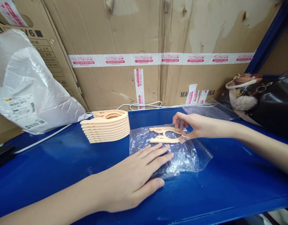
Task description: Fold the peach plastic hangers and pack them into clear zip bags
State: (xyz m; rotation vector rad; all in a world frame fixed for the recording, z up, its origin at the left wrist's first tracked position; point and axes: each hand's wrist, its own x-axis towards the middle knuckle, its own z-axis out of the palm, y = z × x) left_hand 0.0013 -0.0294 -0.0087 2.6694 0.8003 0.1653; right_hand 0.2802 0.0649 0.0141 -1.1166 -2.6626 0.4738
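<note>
A cream plastic folding hanger (166,139), folded up, lies at a clear plastic bag (181,159) on the blue surface; I cannot tell whether it is inside the bag or on top. My right hand (188,125) pinches the hanger's right end between thumb and fingers. Flat on the bag's near left part rests my left hand (139,175), fingers spread, the fingertips just short of the hanger's lower arm. To the left stands a neat stack of several matching folded hangers (106,128), touching neither hand.
Large taped cardboard boxes (115,34) wall off the back. A white plastic parcel (29,84) leans at the left, and a white cable (45,139) runs along the blue surface (52,175). Another clear bag (209,109) and a dark bag (272,103) lie back right.
</note>
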